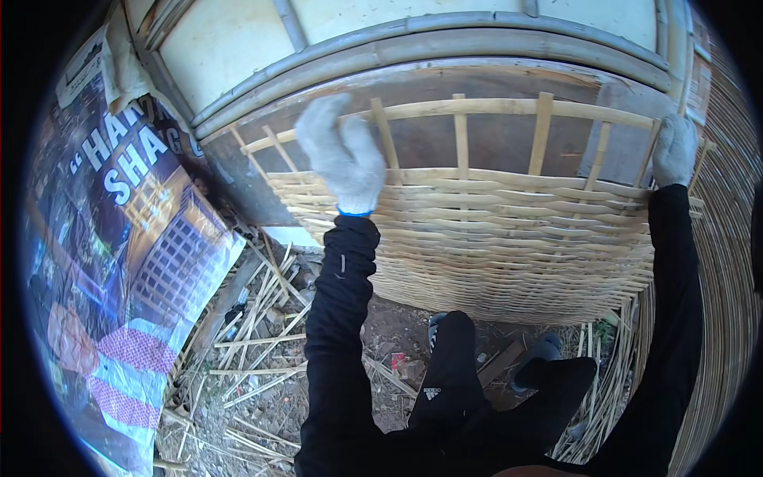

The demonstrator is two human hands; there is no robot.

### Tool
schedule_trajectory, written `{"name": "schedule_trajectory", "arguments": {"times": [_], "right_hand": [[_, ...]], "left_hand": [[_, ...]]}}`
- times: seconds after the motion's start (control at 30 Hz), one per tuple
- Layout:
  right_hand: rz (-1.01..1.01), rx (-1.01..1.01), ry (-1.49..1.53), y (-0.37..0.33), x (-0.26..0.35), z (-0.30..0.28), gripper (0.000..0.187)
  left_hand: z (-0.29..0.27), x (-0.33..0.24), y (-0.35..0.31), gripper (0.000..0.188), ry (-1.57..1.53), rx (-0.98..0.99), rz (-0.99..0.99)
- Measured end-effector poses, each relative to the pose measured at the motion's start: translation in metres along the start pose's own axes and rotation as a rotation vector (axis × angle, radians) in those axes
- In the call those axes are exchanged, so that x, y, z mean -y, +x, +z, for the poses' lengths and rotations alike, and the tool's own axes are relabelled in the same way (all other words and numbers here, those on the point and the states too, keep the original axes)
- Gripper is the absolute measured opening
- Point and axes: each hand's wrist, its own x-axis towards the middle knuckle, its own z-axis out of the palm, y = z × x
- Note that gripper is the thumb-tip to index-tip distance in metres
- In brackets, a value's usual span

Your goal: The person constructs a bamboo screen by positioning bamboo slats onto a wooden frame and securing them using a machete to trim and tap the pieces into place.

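A woven bamboo panel stands upright in front of me, tightly plaited below, with bare upright slats and one cross strip along its top. My left hand, in a light grey work glove, is raised at the panel's upper left. Its thumb and fingers are apart, with nothing seen between them; whether it touches the strip behind cannot be told. At the upper right corner, my right hand, also gloved, is closed over the panel's edge; its fingertips are partly hidden.
A dark board wall with bamboo rails rises behind the panel. At left hangs a large printed banner. Loose bamboo strips litter the dirt floor. Upright thin bamboo sticks line the right side. My legs are below the panel.
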Motion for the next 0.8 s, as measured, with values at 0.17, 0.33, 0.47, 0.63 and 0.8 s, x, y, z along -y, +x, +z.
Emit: {"name": "schedule_trajectory", "arguments": {"times": [0.17,0.33,0.47,0.63,0.8], "right_hand": [[-0.008,0.001,-0.024,-0.010,-0.007,0.006,0.030],[0.000,0.004,-0.016,-0.019,-0.006,0.023,0.030],[0.022,0.004,-0.019,-0.012,-0.011,0.025,0.032],[0.066,0.070,-0.009,-0.014,-0.007,0.017,0.029],[0.051,0.063,-0.027,-0.015,0.010,0.002,0.027]], "left_hand": [[-0.039,0.090,0.008,0.032,0.304,-0.236,-0.382],[-0.099,0.193,-0.049,0.049,0.481,0.095,-0.749],[-0.086,0.206,-0.059,0.045,0.369,0.127,-0.689],[-0.064,0.221,-0.049,0.036,0.451,0.015,-0.573],[-0.057,0.232,-0.048,0.033,0.517,0.049,-0.517]]}}
